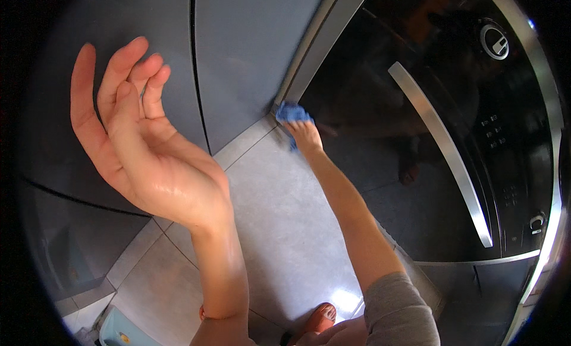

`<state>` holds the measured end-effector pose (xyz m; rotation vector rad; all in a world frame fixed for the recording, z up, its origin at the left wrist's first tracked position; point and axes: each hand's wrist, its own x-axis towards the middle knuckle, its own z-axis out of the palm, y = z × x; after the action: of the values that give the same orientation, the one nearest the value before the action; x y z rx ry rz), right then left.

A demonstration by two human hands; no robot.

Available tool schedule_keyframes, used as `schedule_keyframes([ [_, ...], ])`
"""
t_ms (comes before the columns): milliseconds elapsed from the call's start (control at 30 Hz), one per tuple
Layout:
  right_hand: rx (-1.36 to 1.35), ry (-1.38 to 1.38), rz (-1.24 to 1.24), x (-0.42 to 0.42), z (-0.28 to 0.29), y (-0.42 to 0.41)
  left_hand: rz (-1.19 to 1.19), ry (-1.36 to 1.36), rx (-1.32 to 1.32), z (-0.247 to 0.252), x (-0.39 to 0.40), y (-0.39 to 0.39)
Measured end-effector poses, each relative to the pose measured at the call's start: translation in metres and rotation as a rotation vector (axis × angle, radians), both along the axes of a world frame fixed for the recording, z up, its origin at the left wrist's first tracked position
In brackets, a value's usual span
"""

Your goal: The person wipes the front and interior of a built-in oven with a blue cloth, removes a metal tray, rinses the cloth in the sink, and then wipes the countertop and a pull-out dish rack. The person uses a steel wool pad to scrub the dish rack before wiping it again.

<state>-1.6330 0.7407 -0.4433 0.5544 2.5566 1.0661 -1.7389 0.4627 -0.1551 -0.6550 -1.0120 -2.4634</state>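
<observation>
My right hand (307, 135) reaches down and away, gripping a blue cloth (292, 113). The cloth is bunched at the low corner where a grey cabinet door (241, 56) meets the metal edge strip (328, 38) beside a glossy black oven front (374, 100). Part of the cloth hangs below my fingers, toward the tiled floor (285, 221). My left hand (156, 158) is raised close to the camera, before the grey cabinets, with nothing in it. Its fingers are apart and loosely curled, and the skin near the wrist shines.
A long metal handle (446, 158) and a round knob (495, 43) stand out from the oven front on the right. My foot in a sandal (319, 319) is on the floor at the bottom. A pale blue plastic container (120, 330) sits at the lower left.
</observation>
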Motion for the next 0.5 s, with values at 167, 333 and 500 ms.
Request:
schedule_keyframes([
  [167,-0.097,-0.159,0.084,0.142,-0.033,-0.024,0.025,0.026,-0.053,0.001,-0.001,-0.010],
  [333,-0.034,-0.003,-0.220,0.302,0.052,-0.062,0.048,0.037,-0.044,-0.004,-0.007,0.000],
  [500,0.148,0.548,-0.360,0.235,0.119,-0.069,0.053,-0.030,-0.022,-0.006,-0.009,0.003],
])
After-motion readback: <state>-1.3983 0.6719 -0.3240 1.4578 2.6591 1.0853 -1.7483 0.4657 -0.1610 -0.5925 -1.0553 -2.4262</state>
